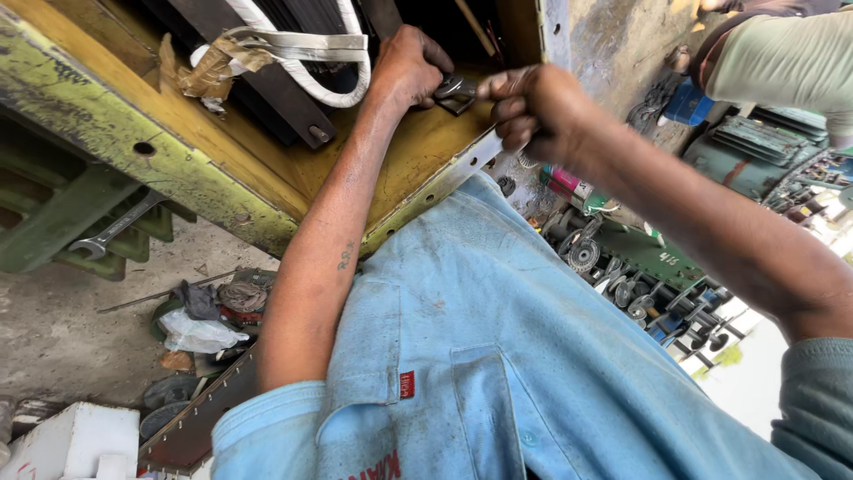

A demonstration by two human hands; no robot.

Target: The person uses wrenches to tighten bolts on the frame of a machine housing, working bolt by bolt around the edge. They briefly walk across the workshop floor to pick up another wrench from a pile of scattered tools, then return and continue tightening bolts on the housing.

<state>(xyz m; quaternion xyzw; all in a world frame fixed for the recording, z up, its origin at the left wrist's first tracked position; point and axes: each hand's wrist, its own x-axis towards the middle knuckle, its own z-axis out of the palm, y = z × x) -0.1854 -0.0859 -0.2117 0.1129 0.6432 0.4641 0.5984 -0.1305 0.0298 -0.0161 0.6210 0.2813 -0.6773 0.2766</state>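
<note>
Blue work shirt [498, 356], faded and stained, fills the near foreground, chest pocket showing. Left hand [410, 64]: fingers curled narrow around a small dark metal fitting [455, 91], gripping it from the left. Right hand [533, 111]: fingers bent close, thumb and forefinger pinched at the same fitting from the right; what they pinch cannot be told. Fitting sits between both sets of fingertips, just above the yellow metal frame [418, 156] whose perforated edge runs below the knuckles. White strap [306, 49], looped, lies left of the left fingers. Open-ended spanner [115, 229] rests well below and left, on green metalwork. Gears and toothed wheels [604, 267] lie beneath the right forearm. Another person's pale sleeve [782, 62] appears right of the right fingers, well apart.
</note>
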